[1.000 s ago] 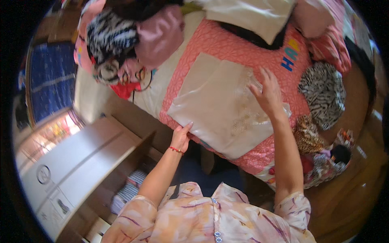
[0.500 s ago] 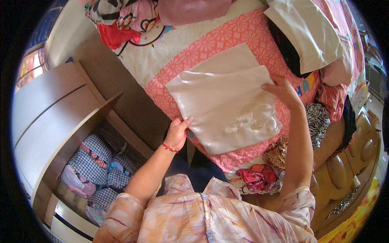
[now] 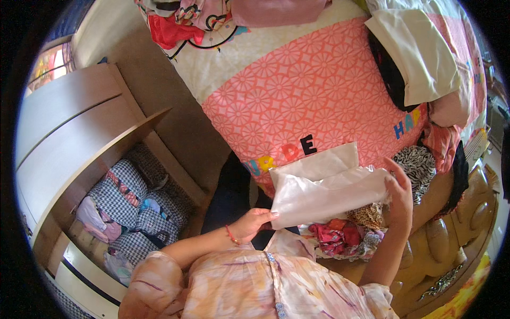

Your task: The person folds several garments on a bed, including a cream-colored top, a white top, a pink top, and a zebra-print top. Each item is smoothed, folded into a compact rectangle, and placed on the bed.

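A folded white satin garment (image 3: 324, 196) is held close to my body, over the near edge of the bed. Its upper layer looks glossy, and a flat, duller flap lies behind it. My left hand (image 3: 252, 224) pinches the garment's near left corner between thumb and fingers. At the right end, my right hand (image 3: 398, 186) is curled round the edge; part of its grip is hidden by the fabric. Under and beyond the garment spreads a coral-and-white patterned bedsheet (image 3: 297, 80).
Folded clothes topped by a cream piece (image 3: 419, 53) lie at the far right; a mauve folded cloth (image 3: 281, 10) is at the back. Zebra-print cloth (image 3: 417, 165) and crumpled red cloth (image 3: 340, 234) sit near my right arm. At left, an open compartment holds houndstooth bundles (image 3: 125, 183).
Both hands have brought the white garment down off the middle of the bed, toward my body. It now appears narrower and more tilted, and more of the sheet shows.
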Demonstrator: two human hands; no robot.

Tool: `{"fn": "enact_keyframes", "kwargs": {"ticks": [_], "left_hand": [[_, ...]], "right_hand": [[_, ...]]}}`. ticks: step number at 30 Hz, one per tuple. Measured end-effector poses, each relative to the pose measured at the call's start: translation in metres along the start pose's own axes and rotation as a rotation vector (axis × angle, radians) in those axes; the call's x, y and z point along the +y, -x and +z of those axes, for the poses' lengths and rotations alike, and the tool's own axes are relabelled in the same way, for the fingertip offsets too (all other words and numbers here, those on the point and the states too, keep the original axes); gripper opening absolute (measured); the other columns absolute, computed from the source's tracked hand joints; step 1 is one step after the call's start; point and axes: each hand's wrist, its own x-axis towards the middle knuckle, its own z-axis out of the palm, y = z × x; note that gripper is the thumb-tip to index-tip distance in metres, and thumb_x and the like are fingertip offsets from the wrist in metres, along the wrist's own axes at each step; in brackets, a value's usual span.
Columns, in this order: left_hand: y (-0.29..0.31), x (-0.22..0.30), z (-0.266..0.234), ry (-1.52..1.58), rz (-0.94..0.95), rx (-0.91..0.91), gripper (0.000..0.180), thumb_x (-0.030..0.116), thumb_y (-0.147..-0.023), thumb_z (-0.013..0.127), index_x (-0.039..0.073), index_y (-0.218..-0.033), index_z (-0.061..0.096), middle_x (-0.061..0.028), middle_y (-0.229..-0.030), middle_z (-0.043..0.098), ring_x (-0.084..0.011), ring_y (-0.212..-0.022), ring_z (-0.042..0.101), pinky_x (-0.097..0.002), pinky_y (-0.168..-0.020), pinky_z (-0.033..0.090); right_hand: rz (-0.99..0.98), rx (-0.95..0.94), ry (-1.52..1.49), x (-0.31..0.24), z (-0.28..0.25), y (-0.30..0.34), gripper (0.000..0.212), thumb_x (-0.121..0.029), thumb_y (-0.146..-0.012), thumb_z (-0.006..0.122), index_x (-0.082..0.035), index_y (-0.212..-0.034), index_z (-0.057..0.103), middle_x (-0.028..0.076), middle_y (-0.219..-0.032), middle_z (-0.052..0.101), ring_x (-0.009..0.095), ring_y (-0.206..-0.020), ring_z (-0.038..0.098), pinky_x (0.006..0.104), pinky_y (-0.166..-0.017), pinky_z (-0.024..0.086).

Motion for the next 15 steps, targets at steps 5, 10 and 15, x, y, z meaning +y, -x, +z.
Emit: {"fn": "enact_keyframes", "kwargs": {"ticks": [5,10,15], "left_hand": [[-0.02,0.041,-0.014,0.225,-0.012,0.042,0.038,0.03,-0.091,0.053,0.008,-0.122,0.054,-0.0082,-0.111,0.063,-0.0205,-0.094,0.062,-0.0395,-0.073,0.054],[-0.048,0.107,-0.051,-0.162,0.202,0.494,0.038,0.048,-0.09,0.05,0.013,-0.1,0.061,-0.0041,-0.084,0.064,-0.0168,-0.072,0.06,-0.0331,-0.061,0.05],[-0.034,0.141,-0.047,-1.082,0.885,0.717,0.025,0.023,-0.09,0.058,0.001,-0.101,0.06,-0.0083,-0.096,0.063,-0.0137,-0.082,0.059,-0.0271,-0.068,0.049]], "right_hand": [[-0.058,-0.037,0.092,-0.003,0.02,-0.083,0.036,-0.021,-0.086,0.057,0.003,-0.112,0.06,0.002,-0.095,0.061,0.008,-0.085,0.053,0.0227,-0.075,0.042],[-0.182,0.128,0.263,-0.031,0.069,-0.15,0.037,-0.027,-0.09,0.057,0.004,-0.109,0.06,0.004,-0.092,0.062,0.012,-0.085,0.054,0.0237,-0.076,0.043],[-0.469,0.357,0.216,-0.008,0.054,-0.128,0.032,-0.02,-0.092,0.056,0.005,-0.112,0.057,0.007,-0.1,0.061,0.014,-0.093,0.055,0.0253,-0.082,0.043]]}}
